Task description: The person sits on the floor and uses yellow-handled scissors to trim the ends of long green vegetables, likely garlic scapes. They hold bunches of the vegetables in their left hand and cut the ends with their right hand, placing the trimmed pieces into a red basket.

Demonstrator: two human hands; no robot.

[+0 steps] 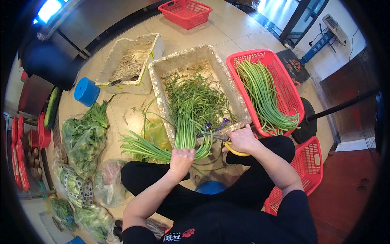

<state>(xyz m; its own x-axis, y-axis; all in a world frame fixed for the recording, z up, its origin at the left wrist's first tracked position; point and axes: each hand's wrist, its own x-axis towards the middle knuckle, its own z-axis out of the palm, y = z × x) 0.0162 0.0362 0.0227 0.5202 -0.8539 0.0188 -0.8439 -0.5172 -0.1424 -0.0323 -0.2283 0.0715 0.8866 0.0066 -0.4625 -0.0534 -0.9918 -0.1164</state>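
Note:
My left hand (182,158) grips a thick bundle of garlic scapes (187,125); part of it hangs over the near edge of a worn foam box (155,85), part bends out to the left. In my right hand (243,138) is a pair of scissors (237,149) with yellow handles, the blades pointing left towards the scapes at the box's near rim. Whether the blades touch a stem cannot be told. Thin green trimmings (201,94) lie inside the box. To its right, long scapes (259,91) fill much of a red plastic basket (233,70).
A second foam box (122,88) holds debris and a dark-handled tool. Bags of leafy vegetables (82,146) crowd the floor at left, near a blue round stool (86,91). Red baskets stand ahead (186,18) and at right (317,170), with a black round base (306,122) nearby.

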